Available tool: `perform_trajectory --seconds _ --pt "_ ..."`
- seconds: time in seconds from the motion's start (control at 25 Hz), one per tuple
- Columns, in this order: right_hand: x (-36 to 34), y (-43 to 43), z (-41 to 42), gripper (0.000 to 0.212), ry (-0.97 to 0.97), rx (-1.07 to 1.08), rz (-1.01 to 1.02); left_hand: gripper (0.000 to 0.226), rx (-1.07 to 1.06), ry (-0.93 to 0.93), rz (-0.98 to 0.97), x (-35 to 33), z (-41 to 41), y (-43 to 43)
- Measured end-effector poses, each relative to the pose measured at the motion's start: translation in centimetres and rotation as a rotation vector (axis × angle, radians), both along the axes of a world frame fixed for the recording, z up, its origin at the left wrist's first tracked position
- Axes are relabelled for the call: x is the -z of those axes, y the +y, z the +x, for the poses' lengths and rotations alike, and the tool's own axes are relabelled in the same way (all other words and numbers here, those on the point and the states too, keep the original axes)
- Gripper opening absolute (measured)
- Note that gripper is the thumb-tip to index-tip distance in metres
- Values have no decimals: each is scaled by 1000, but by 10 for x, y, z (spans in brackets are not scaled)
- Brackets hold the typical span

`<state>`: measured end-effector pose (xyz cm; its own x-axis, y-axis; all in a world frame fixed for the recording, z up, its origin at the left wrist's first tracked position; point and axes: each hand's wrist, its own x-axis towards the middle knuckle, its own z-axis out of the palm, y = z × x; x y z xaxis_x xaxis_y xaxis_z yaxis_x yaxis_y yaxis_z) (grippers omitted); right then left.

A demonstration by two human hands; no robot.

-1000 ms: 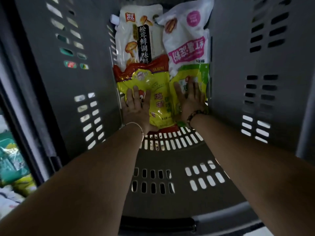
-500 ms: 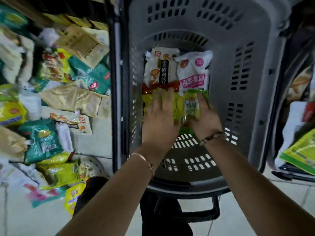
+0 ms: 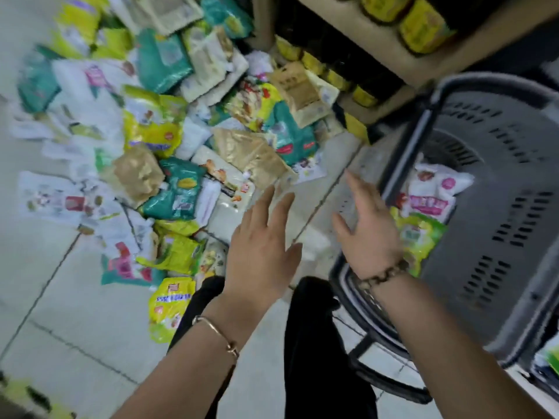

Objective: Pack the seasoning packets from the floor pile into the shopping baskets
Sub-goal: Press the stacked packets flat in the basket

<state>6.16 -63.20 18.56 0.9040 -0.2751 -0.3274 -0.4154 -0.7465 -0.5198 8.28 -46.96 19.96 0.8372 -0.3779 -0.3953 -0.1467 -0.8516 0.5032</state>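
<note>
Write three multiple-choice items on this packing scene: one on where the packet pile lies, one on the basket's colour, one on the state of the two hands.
1. Where is the packet pile?
A. On the floor, left of the basket
B. Inside the basket
C. On a shelf

2. What colour is the basket?
A. Red
B. Grey
C. Blue

3. How are the left hand and the right hand?
A. Each grips a packet
B. Both clenched into fists
C. Both open, fingers straight, holding nothing

Answers:
1 A, the packets are strewn over the tiles to the left of the basket.
2 B, its slotted walls are grey.
3 C, the fingers are extended and no packet is in either hand.
</note>
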Motion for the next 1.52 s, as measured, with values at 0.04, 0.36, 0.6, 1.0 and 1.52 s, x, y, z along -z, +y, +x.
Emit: perform_trajectory --seconds 0.04,0.36,0.6,1.0,1.52 --pt "8 26 12 62 47 -36 13 74 -56 23 30 6 3 28" --pt "95 177 75 48 394 -206 51 66 -460 285 107 92 6 199" --pt "161 246 110 43 481 -141 142 68 -583 420 103 165 16 263" --pt "319 349 217 34 581 190 451 69 -890 366 -50 302 48 292" --pt "234 311 192 17 567 285 916 117 -800 48 -124 283 62 306"
